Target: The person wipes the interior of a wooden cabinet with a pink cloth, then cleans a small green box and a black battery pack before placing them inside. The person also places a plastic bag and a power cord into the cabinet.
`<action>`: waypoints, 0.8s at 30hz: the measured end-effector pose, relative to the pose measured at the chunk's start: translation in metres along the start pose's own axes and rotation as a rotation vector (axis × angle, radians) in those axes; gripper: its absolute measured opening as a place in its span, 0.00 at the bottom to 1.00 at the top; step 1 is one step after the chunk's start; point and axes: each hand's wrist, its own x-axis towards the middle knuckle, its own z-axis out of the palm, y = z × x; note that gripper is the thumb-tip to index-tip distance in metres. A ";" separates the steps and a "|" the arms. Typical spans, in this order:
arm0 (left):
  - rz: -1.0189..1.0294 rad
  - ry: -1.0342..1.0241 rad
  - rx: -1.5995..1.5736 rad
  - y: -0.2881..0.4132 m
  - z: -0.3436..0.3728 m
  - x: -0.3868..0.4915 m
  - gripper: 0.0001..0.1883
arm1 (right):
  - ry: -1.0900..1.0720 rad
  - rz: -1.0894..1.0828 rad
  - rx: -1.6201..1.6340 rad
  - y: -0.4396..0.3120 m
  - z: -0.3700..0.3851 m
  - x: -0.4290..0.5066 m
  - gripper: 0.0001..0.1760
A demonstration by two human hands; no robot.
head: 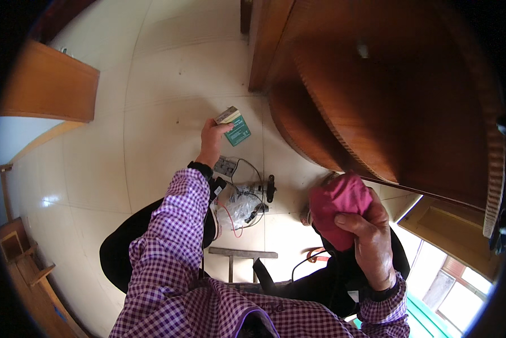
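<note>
My left hand (213,137) grips a green, box-shaped battery (238,130) with a pale top edge, held out above the tiled floor. White print covers its face. A bunched magenta cloth (339,207) is held in my right hand (369,236), with the thumb pressed over it. Between my legs, on the floor, lie a crumpled clear plastic bag (242,210), a grey power strip (225,166) with a dark cable, a red wire (232,215) and a small black object (270,189) whose kind I cannot tell.
Large curved brown wooden panels (363,126) with ridged edges rise at the right. A wooden piece of furniture (54,84) stands at the upper left, and another wooden item (37,287) at the lower left. A wooden bar (243,253) lies near my lap.
</note>
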 end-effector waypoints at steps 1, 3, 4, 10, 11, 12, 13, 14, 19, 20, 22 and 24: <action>-0.051 -0.052 -0.163 0.010 0.003 0.000 0.18 | 0.014 0.017 -0.029 0.003 -0.001 0.002 0.26; -0.233 -0.117 -0.456 0.024 0.012 -0.004 0.18 | -0.027 -0.023 0.014 0.013 -0.002 0.017 0.28; -0.261 -0.136 -0.579 0.030 0.016 -0.006 0.19 | -0.029 -0.039 0.000 0.021 -0.002 0.025 0.28; -0.269 -0.356 -0.696 0.069 0.050 -0.031 0.22 | 0.011 -0.208 0.015 0.056 -0.003 0.077 0.23; -0.294 -0.332 -0.672 0.074 0.056 -0.036 0.23 | 0.008 -0.237 0.069 0.058 0.000 0.086 0.23; -0.301 -0.307 -0.672 0.079 0.062 -0.043 0.23 | 0.002 -0.277 0.130 0.060 0.003 0.092 0.22; -0.297 -0.284 -0.642 0.083 0.066 -0.047 0.24 | 0.000 -0.312 0.184 0.062 0.008 0.100 0.22; -0.263 -0.305 -0.605 0.088 0.071 -0.053 0.25 | 0.025 -0.331 0.155 0.064 0.014 0.107 0.21; -0.186 -0.393 -0.427 0.107 0.095 -0.069 0.29 | 0.064 -1.006 -0.393 0.082 0.043 0.139 0.29; -0.171 -0.427 -0.364 0.109 0.098 -0.072 0.29 | 0.090 -1.060 -0.421 0.086 0.049 0.143 0.29; -0.195 -0.407 -0.303 0.112 0.106 -0.079 0.29 | 0.167 -1.165 -0.459 0.091 0.055 0.149 0.28; -0.061 -0.453 -0.261 0.113 0.115 -0.086 0.28 | 0.275 -1.028 -0.306 0.090 0.056 0.154 0.27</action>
